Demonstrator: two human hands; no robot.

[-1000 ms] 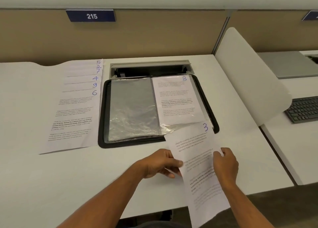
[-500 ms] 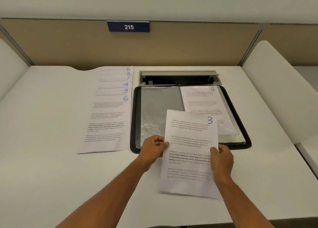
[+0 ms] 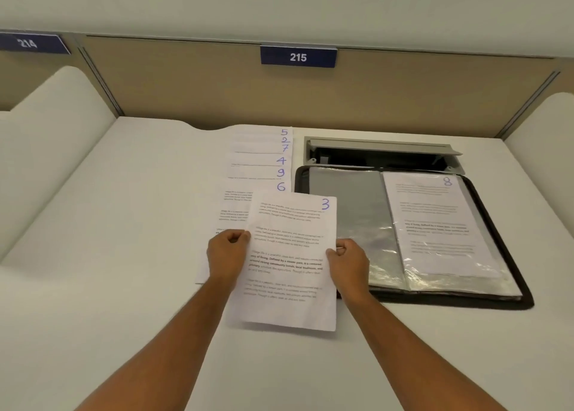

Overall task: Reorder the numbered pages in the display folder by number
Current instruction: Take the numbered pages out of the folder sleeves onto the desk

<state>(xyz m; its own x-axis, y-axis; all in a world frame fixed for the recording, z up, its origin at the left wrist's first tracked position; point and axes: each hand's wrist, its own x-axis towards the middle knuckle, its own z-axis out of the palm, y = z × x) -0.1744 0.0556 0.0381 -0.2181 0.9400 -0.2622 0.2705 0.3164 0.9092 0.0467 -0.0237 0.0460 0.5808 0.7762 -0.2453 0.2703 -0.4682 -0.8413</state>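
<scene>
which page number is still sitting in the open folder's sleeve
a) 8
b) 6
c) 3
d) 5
a: the page marked 8 lies in the right-hand sleeve of the open display folder, while page 3 is held by both hands and the 5 and 6 sheets lie in the fanned stack on the desk.

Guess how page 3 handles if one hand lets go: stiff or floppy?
Probably floppy: page 3 is a single thin sheet, and both the left hand and the right hand pinch its side edges. Likely very light. On the smooth white desk it would probably slide easily.
</scene>
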